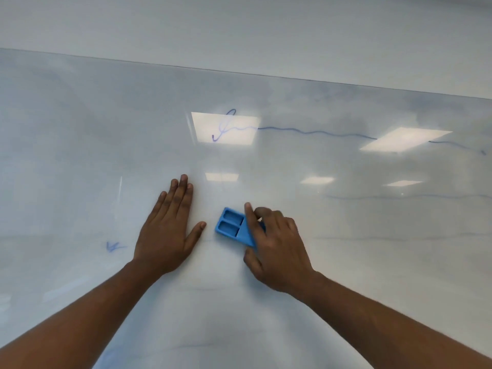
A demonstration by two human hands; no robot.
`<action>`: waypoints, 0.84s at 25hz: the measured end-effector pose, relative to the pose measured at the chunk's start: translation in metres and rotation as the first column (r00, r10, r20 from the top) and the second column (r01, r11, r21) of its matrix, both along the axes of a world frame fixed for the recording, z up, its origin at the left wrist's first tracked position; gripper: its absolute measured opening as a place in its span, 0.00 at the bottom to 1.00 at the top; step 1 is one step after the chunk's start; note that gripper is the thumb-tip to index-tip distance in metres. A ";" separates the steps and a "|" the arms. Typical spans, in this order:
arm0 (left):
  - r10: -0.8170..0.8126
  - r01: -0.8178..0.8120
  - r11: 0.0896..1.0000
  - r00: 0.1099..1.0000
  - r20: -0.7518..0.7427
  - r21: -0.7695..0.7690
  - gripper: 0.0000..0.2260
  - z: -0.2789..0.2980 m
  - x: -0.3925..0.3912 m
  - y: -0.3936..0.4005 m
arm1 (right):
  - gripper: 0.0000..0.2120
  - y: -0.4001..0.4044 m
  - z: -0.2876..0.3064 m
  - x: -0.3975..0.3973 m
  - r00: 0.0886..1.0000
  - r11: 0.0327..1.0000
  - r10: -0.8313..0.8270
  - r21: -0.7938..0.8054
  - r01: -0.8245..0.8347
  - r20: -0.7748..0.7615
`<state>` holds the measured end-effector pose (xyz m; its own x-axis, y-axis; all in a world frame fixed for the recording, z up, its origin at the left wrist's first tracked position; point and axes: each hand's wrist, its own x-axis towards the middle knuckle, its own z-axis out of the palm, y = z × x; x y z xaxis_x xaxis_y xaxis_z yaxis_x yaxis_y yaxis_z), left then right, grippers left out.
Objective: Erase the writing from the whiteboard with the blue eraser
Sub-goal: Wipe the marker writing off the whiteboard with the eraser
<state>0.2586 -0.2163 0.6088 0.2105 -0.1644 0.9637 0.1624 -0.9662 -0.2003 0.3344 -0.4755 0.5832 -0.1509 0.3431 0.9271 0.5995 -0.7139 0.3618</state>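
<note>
The whiteboard [80, 145] fills the view. A blue eraser [231, 226] lies against it near the middle, and my right hand [277, 249] grips its right end with curled fingers. My left hand [167, 227] rests flat on the board just left of the eraser, fingers straight. A blue wavy line [314, 132] with a loop at its left end runs across the upper right of the board. A small blue scribble [114, 246] sits to the left of my left hand. Fainter blue streaks [399, 196] cross the right side.
The board's top edge [239, 73] runs across the upper part of the view, with a pale wall above it. Ceiling light reflections [402, 138] glare on the board and partly hide the line.
</note>
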 end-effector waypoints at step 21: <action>0.013 -0.005 0.997 0.995 0.103 -0.076 0.36 0.035 -0.002 0.028 | 0.25 0.046 0.200 -0.008 0.958 0.752 0.271 0.642 -0.148 -0.096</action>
